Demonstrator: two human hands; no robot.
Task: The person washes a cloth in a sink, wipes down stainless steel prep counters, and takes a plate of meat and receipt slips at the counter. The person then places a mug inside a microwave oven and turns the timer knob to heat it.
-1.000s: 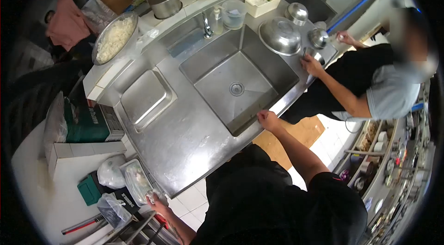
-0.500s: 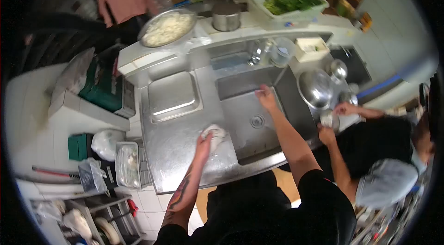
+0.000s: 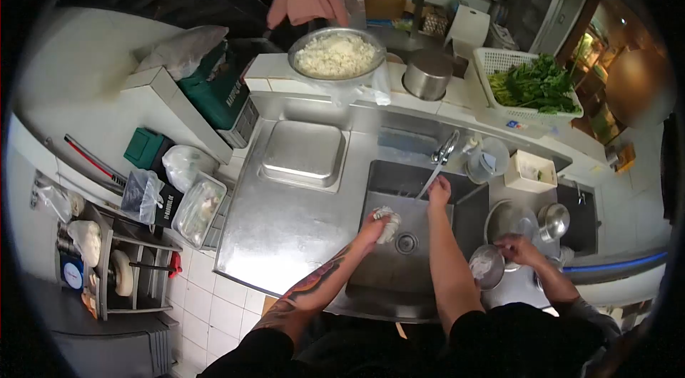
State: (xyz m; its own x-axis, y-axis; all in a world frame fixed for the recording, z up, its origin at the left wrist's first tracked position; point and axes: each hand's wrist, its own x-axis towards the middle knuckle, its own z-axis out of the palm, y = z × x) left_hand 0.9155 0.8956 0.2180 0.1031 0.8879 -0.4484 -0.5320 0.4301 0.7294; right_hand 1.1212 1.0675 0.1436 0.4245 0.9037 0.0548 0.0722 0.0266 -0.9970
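My left hand (image 3: 374, 229) is closed round a crumpled white cloth (image 3: 387, 225) over the left part of the steel sink (image 3: 382, 276). Water (image 3: 429, 180) runs from the tap (image 3: 445, 149) at the back of the sink. Beside the stream is my right hand (image 3: 439, 192), its fingers bent near the water; whether they hold anything is too small to tell. The round drain (image 3: 406, 243) shows between my two forearms.
A co-worker's hands (image 3: 519, 249) are at a metal bowl (image 3: 486, 266) right of the sink. Behind stand a bowl of white food (image 3: 336, 55), a steel pot (image 3: 427, 74) and a basket of greens (image 3: 529, 85). A rectangular metal lid (image 3: 304, 152) lies left.
My left hand has moved from the lower left to the counter, then right over the sink with the cloth. My right hand has gone from the sink's front edge to the tap. Water now runs.
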